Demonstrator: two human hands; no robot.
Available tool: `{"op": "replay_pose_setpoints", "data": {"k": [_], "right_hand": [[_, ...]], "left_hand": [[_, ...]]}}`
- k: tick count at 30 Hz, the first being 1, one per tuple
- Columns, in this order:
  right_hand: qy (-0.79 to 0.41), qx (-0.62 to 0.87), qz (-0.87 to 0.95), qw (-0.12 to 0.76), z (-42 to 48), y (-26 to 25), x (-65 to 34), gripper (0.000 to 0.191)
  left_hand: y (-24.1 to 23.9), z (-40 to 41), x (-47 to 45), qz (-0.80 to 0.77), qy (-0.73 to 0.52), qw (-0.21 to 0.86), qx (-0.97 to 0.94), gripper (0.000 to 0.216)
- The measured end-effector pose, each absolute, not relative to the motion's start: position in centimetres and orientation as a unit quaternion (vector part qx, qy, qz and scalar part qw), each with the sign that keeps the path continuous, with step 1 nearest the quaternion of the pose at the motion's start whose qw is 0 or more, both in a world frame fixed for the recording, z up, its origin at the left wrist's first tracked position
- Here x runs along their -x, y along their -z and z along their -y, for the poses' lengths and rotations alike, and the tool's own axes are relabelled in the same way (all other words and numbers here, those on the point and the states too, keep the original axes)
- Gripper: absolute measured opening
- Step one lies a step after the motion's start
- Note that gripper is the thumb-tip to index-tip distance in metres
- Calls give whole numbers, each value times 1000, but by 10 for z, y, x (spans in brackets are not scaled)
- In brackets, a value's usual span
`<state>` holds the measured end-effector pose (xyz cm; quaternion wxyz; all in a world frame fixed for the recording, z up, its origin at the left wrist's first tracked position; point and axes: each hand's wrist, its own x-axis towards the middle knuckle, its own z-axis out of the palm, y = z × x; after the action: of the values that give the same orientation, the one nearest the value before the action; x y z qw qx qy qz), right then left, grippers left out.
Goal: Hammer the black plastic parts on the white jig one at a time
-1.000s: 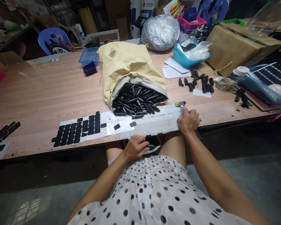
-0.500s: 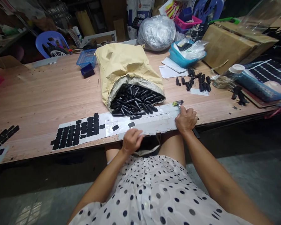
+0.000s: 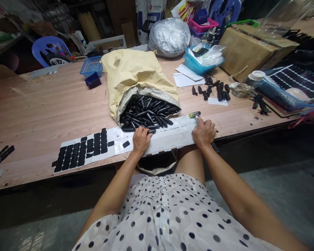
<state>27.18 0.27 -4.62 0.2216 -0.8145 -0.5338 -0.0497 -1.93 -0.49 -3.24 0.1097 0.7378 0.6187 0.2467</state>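
Note:
My left hand [image 3: 141, 140] is over the grey-white strip [image 3: 172, 134] along the table's front edge. Its fingers are curled at a loose black tapered piece [image 3: 152, 131], just below the mouth of a yellow paper sack [image 3: 138, 69]. More such black pieces [image 3: 146, 111] spill from the sack. At the strip's right end, my right hand [image 3: 204, 132] is wrapped round a small hammer-like tool [image 3: 195, 114] with a metal shaft and a yellow-green and dark head. Left of my left hand lie a single black patch [image 3: 126, 144] and a white sheet of black patches [image 3: 78, 150].
Blue baskets [image 3: 91, 66] stand left of the sack. Toward the right are a turquoise basket [image 3: 202, 64], loose black parts [image 3: 221, 91], a clear-walled bottle [image 3: 258, 75] and a cardboard box [image 3: 248, 52]. A wrapped plastic bundle [image 3: 169, 37] sits behind.
My left hand has moved up and left from the strip's front edge to the loose black piece, covering a black patch. My right hand keeps its hold. The view has shifted slightly.

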Motion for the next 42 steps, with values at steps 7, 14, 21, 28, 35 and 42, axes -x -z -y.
{"op": "replay_pose_setpoints", "data": {"k": [7,14,21,28,35,42], "right_hand": [[72,812,536,220,-3,47,-273,43],[51,820,527,217,-3,43,-275,42],[7,795,535,287,10,20,-274,45],[-192,581,677,409,57,3,-205,37],[-196,537,720,393,79,18,-173,42],[-187,546,722,383,76,22,-175,42]], "left_hand": [[33,22,17,-577,-231,160,-767,13],[35,16,20,-577,-258,221,-742,17],[33,15,17,-586,-261,239,-729,9],[35,14,15,-588,-267,253,-721,11],[37,13,14,-579,-274,261,-723,11],[39,13,11,-589,-280,254,-714,9]]}}
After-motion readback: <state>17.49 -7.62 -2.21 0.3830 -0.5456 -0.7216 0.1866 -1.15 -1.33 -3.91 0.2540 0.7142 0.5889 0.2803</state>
